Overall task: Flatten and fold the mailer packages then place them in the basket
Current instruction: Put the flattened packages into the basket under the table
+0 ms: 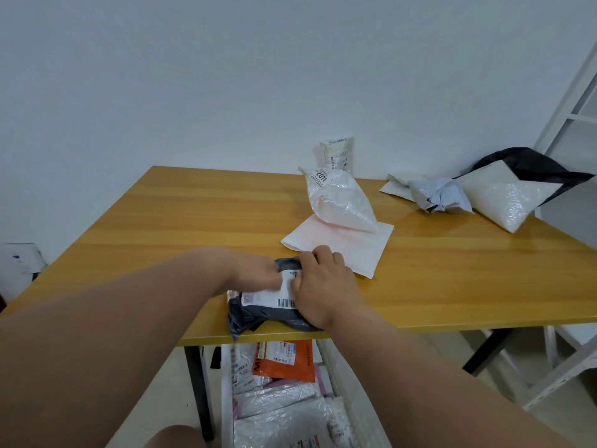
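Both hands grip the dark mailer (258,313) at the desk (161,221) edge: left hand (255,273), right hand (323,282). Basket (336,360) lies directly below.

Two bare forearms, no sleeves, watch or rings; left hand (255,273) and right hand (323,282) ungloved; bare knee at bottom.

Wooden table (193,215), white shelf frame (562,101)

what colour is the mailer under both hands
Dark grey mailer with a white barcode label; the head view shows it.
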Tool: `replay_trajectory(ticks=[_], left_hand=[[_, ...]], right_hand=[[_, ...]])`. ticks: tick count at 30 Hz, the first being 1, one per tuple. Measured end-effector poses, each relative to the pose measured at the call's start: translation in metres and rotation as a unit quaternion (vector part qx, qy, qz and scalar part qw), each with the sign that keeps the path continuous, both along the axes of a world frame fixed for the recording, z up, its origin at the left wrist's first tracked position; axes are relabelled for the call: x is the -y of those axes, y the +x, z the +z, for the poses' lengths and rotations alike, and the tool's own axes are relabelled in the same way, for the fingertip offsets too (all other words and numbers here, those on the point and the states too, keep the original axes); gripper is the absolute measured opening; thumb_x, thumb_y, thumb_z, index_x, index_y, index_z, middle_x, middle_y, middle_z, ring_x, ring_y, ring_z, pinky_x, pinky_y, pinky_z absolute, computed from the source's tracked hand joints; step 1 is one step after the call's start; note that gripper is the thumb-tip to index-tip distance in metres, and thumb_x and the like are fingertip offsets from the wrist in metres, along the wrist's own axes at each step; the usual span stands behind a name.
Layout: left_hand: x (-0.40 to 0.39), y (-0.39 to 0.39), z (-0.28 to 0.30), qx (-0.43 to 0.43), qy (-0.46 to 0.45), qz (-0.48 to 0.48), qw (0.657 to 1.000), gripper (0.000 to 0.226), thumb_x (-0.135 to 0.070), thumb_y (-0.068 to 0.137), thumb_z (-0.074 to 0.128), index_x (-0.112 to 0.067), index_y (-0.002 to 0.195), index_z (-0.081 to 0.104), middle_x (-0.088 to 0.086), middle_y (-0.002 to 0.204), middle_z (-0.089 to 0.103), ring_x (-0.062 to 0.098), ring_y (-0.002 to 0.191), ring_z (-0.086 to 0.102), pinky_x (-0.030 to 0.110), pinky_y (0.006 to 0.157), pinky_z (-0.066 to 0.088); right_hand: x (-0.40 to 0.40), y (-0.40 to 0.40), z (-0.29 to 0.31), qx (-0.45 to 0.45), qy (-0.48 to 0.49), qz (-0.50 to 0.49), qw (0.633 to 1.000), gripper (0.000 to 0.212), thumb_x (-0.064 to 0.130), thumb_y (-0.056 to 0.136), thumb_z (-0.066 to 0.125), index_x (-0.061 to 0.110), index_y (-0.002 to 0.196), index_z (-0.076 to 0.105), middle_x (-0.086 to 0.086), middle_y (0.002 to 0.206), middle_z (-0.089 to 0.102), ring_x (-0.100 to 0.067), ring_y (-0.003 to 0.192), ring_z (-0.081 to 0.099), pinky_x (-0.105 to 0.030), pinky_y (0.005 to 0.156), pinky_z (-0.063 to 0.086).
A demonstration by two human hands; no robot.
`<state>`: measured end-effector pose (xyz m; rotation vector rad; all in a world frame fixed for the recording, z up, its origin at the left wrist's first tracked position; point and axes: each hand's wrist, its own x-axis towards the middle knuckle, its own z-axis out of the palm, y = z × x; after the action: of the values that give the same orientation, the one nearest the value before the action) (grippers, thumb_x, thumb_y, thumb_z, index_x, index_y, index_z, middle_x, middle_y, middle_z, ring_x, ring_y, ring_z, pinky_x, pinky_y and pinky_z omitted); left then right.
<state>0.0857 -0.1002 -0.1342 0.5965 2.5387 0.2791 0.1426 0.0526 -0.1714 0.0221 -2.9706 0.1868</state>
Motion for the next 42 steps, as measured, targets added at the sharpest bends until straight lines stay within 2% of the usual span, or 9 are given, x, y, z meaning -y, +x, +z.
replay_trajectory(ticks=[1, 3, 4, 6, 8, 12, 24, 29, 42], left_hand=[[-0.003, 0.003, -0.002, -0.010, 0.042, 0.027, 0.999, 0.010, -0.030, 0.102, 0.039, -0.023, 0.099, 0.046, -0.001, 0.096, 0.043, 0.014, 0.081, 0.041, 0.029, 0.073, 0.034], [-0.005, 0.007, -0.014, -0.015, 0.063, 0.073, 0.995, 0.039, -0.041, 0.106, 0.027, -0.015, 0.129, 0.044, 0.007, 0.126, 0.048, 0.025, 0.110, 0.047, 0.037, 0.093, 0.036], [-0.006, 0.007, -0.025, -0.049, 0.044, 0.075, 0.995, 0.053, -0.047, 0.105, 0.021, -0.013, 0.144, 0.034, 0.011, 0.147, 0.038, 0.029, 0.131, 0.039, 0.041, 0.108, 0.031], [-0.007, 0.010, -0.044, -0.123, 0.015, 0.064, 0.990, 0.063, -0.051, 0.103, 0.013, -0.016, 0.155, 0.015, 0.008, 0.162, 0.014, 0.027, 0.149, 0.012, 0.047, 0.120, 0.012], [-0.006, 0.015, -0.052, -0.184, 0.005, 0.051, 0.982, 0.062, -0.050, 0.103, 0.009, -0.019, 0.157, 0.010, 0.006, 0.163, 0.011, 0.025, 0.150, 0.007, 0.045, 0.122, 0.006], [-0.006, 0.023, -0.052, -0.238, -0.028, 0.014, 0.971, 0.058, -0.045, 0.103, 0.005, -0.023, 0.157, 0.006, 0.007, 0.164, 0.007, 0.026, 0.151, 0.003, 0.042, 0.122, 0.002], [-0.006, 0.021, -0.059, -0.226, -0.009, 0.018, 0.974, 0.056, -0.044, 0.104, 0.009, -0.023, 0.157, 0.010, 0.004, 0.164, 0.009, 0.024, 0.151, 0.005, 0.042, 0.122, 0.008], [-0.007, 0.020, -0.060, -0.218, -0.014, 0.024, 0.975, 0.056, -0.043, 0.105, 0.009, -0.023, 0.157, 0.008, 0.003, 0.164, 0.008, 0.026, 0.151, 0.003, 0.043, 0.122, 0.008], [-0.007, 0.019, -0.060, -0.225, -0.009, 0.021, 0.974, 0.055, -0.042, 0.105, 0.010, -0.022, 0.157, 0.009, 0.004, 0.164, 0.009, 0.026, 0.151, 0.004, 0.044, 0.122, 0.008]], right_hand=[[0.000, -0.001, -0.005, -0.004, -0.006, 0.007, 1.000, 0.040, 0.039, 0.097, 0.033, 0.017, 0.128, 0.046, -0.005, 0.134, 0.040, -0.027, 0.121, 0.038, -0.039, 0.101, 0.036], [0.002, -0.006, -0.012, 0.013, -0.025, 0.020, 0.999, 0.060, 0.048, 0.091, 0.020, 0.015, 0.135, 0.044, -0.004, 0.147, 0.037, -0.026, 0.135, 0.031, -0.039, 0.113, 0.027], [0.003, -0.009, -0.014, 0.019, -0.035, 0.025, 0.999, 0.075, 0.052, 0.082, 0.008, 0.013, 0.135, 0.044, -0.006, 0.149, 0.038, -0.026, 0.139, 0.029, -0.040, 0.116, 0.024], [0.001, -0.014, -0.018, 0.026, -0.053, 0.027, 0.998, 0.092, 0.053, 0.068, -0.004, 0.011, 0.133, 0.046, -0.008, 0.146, 0.043, -0.027, 0.140, 0.031, -0.042, 0.116, 0.024], [-0.001, -0.012, -0.019, 0.032, -0.071, 0.029, 0.997, 0.091, 0.053, 0.074, -0.005, 0.012, 0.139, 0.043, -0.009, 0.151, 0.039, -0.026, 0.144, 0.025, -0.043, 0.118, 0.021], [0.001, -0.004, -0.017, 0.050, -0.068, 0.032, 0.996, 0.055, 0.041, 0.104, 0.014, 0.022, 0.155, 0.021, -0.003, 0.163, 0.016, -0.019, 0.151, 0.004, -0.041, 0.122, 0.005], [0.002, -0.003, -0.027, 0.039, -0.017, 0.030, 0.999, 0.054, 0.043, 0.102, 0.014, 0.029, 0.153, 0.019, 0.002, 0.163, 0.012, -0.027, 0.151, -0.002, -0.055, 0.120, 0.005], [0.004, -0.004, -0.029, 0.032, -0.012, 0.022, 0.999, 0.052, 0.043, 0.102, 0.017, 0.029, 0.151, 0.023, -0.001, 0.162, 0.016, -0.030, 0.150, 0.003, -0.055, 0.119, 0.014], [0.004, -0.004, -0.025, 0.053, -0.021, 0.023, 0.998, 0.054, 0.043, 0.103, 0.017, 0.026, 0.154, 0.018, -0.002, 0.164, 0.011, -0.026, 0.151, 0.001, -0.051, 0.121, 0.009]])
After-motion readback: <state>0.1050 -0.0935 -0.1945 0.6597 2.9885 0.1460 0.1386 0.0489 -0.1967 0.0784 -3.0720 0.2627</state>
